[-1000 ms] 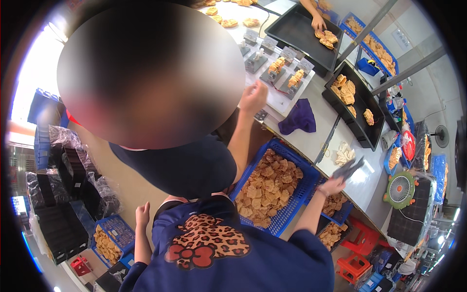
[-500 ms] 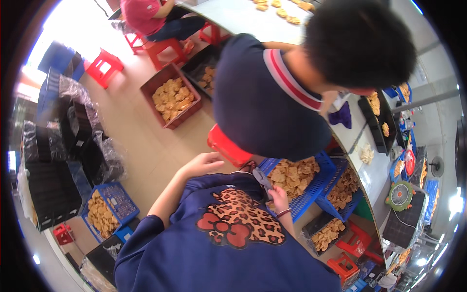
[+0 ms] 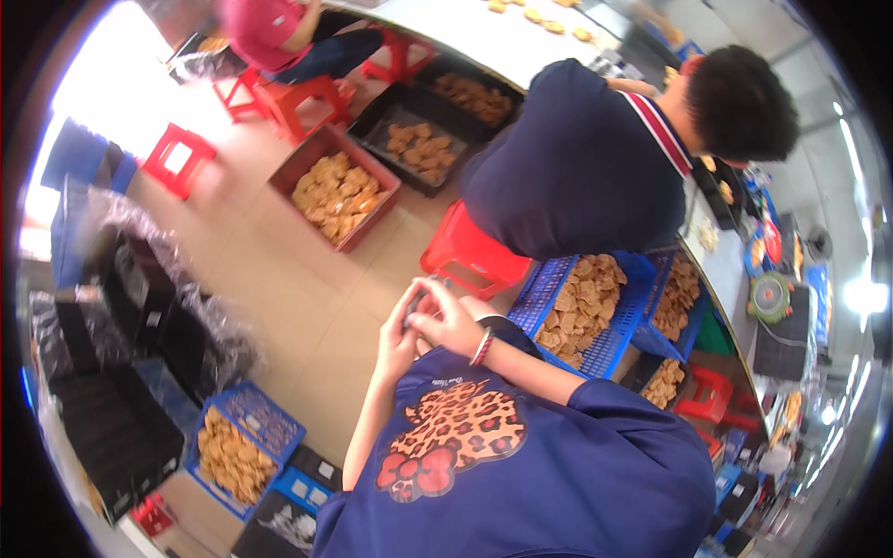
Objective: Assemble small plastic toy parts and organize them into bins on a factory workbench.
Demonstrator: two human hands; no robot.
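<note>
My two hands are together in front of my dark blue shirt. My right hand (image 3: 448, 323), with a braided bracelet at its wrist, is closed with its thumb and fingers bent around a small grey object (image 3: 412, 312). My left hand (image 3: 398, 339) curls around the same object from the other side. Only a bit of the grey thing shows between the fingers, so its kind is hidden. Below and beyond my hands lies the tiled floor. A red plastic stool (image 3: 470, 253) is nearest, just ahead to the right.
A person in dark blue (image 3: 586, 158) sits at a white table (image 3: 456, 28). Blue crates (image 3: 609, 339) of flat tan pieces stand at right. A reddish-brown crate (image 3: 349, 244) and black trays (image 3: 409, 181) lie ahead. Black bins (image 3: 116, 437) and another blue crate (image 3: 284, 432) are at left.
My right hand has moved left with the grey object and met my left hand. My view has shifted; the seated person now appears farther right and leans away toward the table.
</note>
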